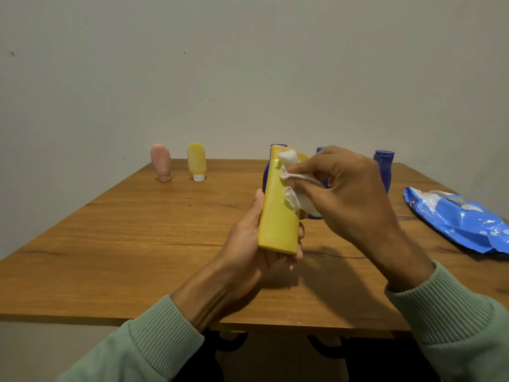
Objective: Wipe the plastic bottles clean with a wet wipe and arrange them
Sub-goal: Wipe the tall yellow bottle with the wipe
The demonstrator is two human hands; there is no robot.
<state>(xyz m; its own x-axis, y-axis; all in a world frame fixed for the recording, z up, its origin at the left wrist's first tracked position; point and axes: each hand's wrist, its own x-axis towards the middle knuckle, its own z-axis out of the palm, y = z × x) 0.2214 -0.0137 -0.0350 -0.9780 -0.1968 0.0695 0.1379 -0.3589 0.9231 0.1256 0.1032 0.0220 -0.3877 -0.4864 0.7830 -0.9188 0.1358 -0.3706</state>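
Note:
My left hand (248, 238) grips a tall yellow plastic bottle (278, 216) by its lower end, holding it up above the middle of the wooden table (137, 244). My right hand (347, 194) pinches a crumpled white wet wipe (294, 186) and presses it against the bottle's upper right side. A pink bottle (161, 166) and a small yellow bottle (196, 161) stand upside down on their caps at the far left. Three blue bottles stand at the back, mostly hidden behind the held bottle and my right hand; the rightmost one (383, 168) shows best.
A blue pack of wet wipes (457, 221) lies on the table's right side. A plain wall rises right behind the far edge. The near table edge runs just above my sleeves.

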